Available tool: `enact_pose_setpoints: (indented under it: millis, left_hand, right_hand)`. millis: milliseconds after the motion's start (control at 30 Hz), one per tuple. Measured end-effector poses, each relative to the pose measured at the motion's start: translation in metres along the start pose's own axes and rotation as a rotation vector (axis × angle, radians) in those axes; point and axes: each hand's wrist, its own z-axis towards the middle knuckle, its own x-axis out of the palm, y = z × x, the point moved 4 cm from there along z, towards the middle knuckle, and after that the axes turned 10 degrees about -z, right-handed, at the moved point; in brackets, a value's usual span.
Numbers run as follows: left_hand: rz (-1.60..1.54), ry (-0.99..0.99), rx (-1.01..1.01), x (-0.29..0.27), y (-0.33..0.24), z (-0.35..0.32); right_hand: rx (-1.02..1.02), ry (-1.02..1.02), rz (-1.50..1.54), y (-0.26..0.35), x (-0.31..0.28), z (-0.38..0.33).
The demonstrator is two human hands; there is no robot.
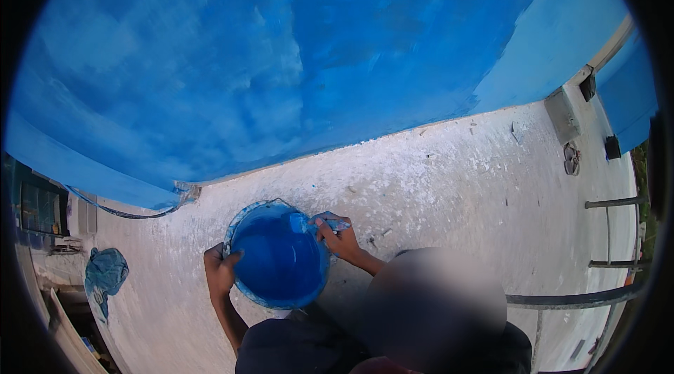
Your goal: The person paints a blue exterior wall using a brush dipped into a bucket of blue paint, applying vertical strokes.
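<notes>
Right grip (340, 239): pinching paintbrush (300, 223) at right rim of bucket (267, 302)
Left grip (220, 270): clasped on bucket's left rim, thumb inside
Bucket: between both hands; blue paint (277, 258) inside
Wall (351, 44): blue, beyond bucket
Cloth (106, 272): on floor (449, 198), left of bucket

deep blue paint (277, 265), blue-smeared bucket (281, 304), patchy blue wall (337, 44)

Can't read any text here tbh. No lettering, numbers, labels or signs I can make out on the bucket (281, 302), the brush (300, 223), the blue wall (316, 58) or the pale floor (435, 184).
</notes>
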Motion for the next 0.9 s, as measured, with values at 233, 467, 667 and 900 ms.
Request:
enact_pose_setpoints:
  millis: [233, 467, 667, 900]
  left_hand:
    - [-0.057, -0.108, 0.002, -0.013, 0.015, 0.004]
    - [-0.035, -0.140, 0.014, -0.020, 0.021, 0.007]
    - [-0.063, -0.145, -0.002, -0.022, 0.024, 0.006]
    - [-0.098, -0.137, 0.002, -0.021, 0.024, 0.006]
  right_hand:
    - [-0.333, -0.276, 0.062, 0.051, -0.039, 0.037]
    - [-0.597, -0.350, -0.144, 0.130, -0.047, 0.082]
    - [-0.530, -0.433, 0.028, 0.110, -0.036, 0.100]
    - [-0.080, -0.481, 0.101, 0.004, -0.029, 0.097]
